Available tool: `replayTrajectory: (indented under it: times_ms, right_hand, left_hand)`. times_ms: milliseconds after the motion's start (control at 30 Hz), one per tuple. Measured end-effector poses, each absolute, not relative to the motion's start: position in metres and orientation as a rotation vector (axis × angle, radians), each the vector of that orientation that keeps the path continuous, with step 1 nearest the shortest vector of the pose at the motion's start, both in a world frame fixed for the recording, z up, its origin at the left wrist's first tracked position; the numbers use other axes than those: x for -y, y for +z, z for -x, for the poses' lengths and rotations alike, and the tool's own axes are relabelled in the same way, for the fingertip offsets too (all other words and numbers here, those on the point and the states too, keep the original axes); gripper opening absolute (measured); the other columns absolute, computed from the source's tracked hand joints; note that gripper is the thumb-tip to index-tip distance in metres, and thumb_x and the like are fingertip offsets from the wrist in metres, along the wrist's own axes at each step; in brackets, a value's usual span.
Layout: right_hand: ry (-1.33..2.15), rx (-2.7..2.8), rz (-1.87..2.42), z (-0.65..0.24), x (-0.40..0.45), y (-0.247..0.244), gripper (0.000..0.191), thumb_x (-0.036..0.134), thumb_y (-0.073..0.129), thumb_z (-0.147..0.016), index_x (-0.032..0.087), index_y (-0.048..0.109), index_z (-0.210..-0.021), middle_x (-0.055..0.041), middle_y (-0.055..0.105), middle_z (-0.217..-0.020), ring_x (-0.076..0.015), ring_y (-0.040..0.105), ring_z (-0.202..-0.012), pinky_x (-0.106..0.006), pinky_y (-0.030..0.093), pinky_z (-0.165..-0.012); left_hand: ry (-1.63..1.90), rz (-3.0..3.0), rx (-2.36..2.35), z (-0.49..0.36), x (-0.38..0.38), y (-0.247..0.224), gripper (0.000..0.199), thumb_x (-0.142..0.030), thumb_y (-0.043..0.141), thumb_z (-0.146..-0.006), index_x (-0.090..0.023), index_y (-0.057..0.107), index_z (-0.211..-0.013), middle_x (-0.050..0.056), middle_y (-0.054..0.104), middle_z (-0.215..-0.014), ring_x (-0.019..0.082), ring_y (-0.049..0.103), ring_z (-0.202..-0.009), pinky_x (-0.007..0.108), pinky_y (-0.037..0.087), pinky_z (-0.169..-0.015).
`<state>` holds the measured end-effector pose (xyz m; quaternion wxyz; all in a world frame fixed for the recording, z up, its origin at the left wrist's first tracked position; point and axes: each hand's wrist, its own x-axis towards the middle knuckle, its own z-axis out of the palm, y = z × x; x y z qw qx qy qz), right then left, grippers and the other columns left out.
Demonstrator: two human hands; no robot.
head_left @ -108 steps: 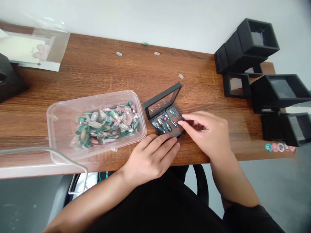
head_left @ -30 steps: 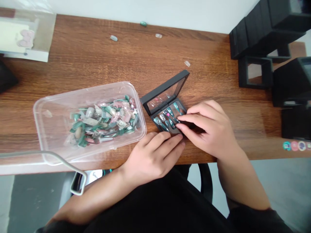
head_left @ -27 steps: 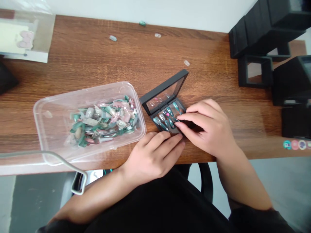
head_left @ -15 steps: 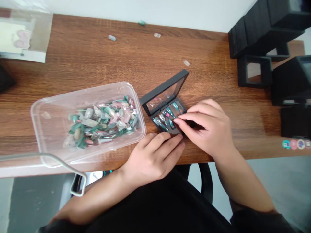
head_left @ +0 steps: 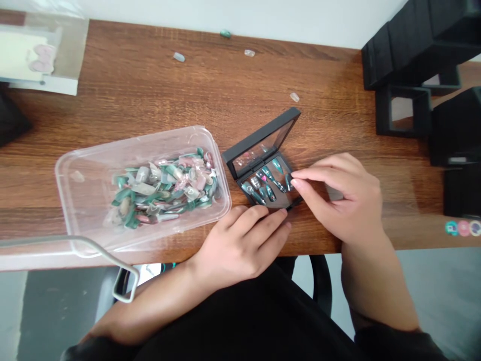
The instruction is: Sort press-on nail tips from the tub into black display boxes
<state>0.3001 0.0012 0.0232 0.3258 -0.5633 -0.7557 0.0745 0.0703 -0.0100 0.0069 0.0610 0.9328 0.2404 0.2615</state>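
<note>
A small black display case (head_left: 278,201) lies on the table with its windowed lid (head_left: 268,139) raised. Inside are several glossy teal press-on nails (head_left: 270,192), some with silver decoration, and a bright pink spot shows among them. At the case's right side, my right hand (head_left: 343,198) pinches thumb and forefinger at the end of a dark teal press-on nail (head_left: 288,182). My left hand (head_left: 242,245) lies palm down, fingers stretched out, their tips against the case's front edge. Beside it stands a clear plastic tub (head_left: 86,200) with a heap of mixed press-on nails (head_left: 165,188).
Loose nails, one green (head_left: 225,33) and one pale (head_left: 294,97) among them, lie toward the wall. Black boxes (head_left: 402,50) are stacked at the right. A plastic packet (head_left: 67,82) lies at the far left. A pale bent metal bar (head_left: 90,245) crosses the tub's front corner.
My right hand has moved from the middle of the case to its right side, where a teal nail now shows at my fingertips. My left hand stays at the front edge. The view has shifted slightly.
</note>
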Motion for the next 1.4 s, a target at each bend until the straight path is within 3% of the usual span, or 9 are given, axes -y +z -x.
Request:
replayTrajectory:
  times_ms: [733,900,1033,1200,1400]
  right_hand:
    - [0.228,2.152,1.431,-0.311,-0.003,0.017,0.015,0.028,0.072,-0.093,0.024,0.075,-0.106,-0.0043,0.071,-0.095,-0.0219,0.065,-0.090,-0.043,0.054,-0.083]
    - [0.189,2.089,1.390,-0.308,-0.002,0.023,0.013,0.024,0.072,-0.092,0.025,0.075,-0.104,-0.0046,0.073,-0.095,-0.0215,0.068,-0.087,-0.043,0.055,-0.082]
    - [0.144,1.998,1.389,-0.308,-0.001,0.025,0.015,0.022,0.072,-0.091,0.028,0.074,-0.104,-0.0031,0.074,-0.094,-0.0216,0.070,-0.085,-0.043,0.056,-0.081]
    - [0.108,1.958,1.375,-0.309,-0.001,0.023,0.015,0.020,0.072,-0.091,0.028,0.074,-0.104,-0.0028,0.075,-0.093,-0.0210,0.070,-0.084,-0.041,0.057,-0.080]
    - [0.169,1.911,1.331,-0.315,-0.010,0.030,0.012,0.021,0.072,-0.091,0.026,0.074,-0.102,-0.0023,0.075,-0.093,-0.0194,0.070,-0.083,-0.040,0.058,-0.078]
  left_hand:
    - [0.835,-2.822,-0.710,-0.071,0.010,0.009,0.023,-0.015,0.059,-0.101,-0.021,0.076,-0.115,-0.002,0.078,-0.122,0.018,0.068,-0.105,0.032,0.049,-0.085]
    - [0.953,-2.812,-0.697,-0.069,0.011,0.009,0.018,-0.017,0.065,-0.098,-0.023,0.076,-0.113,-0.003,0.080,-0.118,0.016,0.070,-0.103,0.030,0.050,-0.081]
    - [0.940,-2.781,-0.694,-0.066,0.012,0.008,0.016,-0.017,0.066,-0.098,-0.022,0.075,-0.110,-0.002,0.080,-0.112,0.016,0.071,-0.105,0.031,0.050,-0.086]
    - [0.891,-2.776,-0.700,-0.065,0.012,0.006,0.015,-0.013,0.062,-0.099,-0.020,0.074,-0.105,-0.001,0.080,-0.102,0.017,0.071,-0.102,0.032,0.049,-0.085]
    - [0.884,-2.793,-0.805,-0.061,0.014,0.003,0.013,-0.016,0.062,-0.099,-0.022,0.072,-0.102,0.001,0.079,-0.108,0.019,0.070,-0.103,0.032,0.050,-0.085]
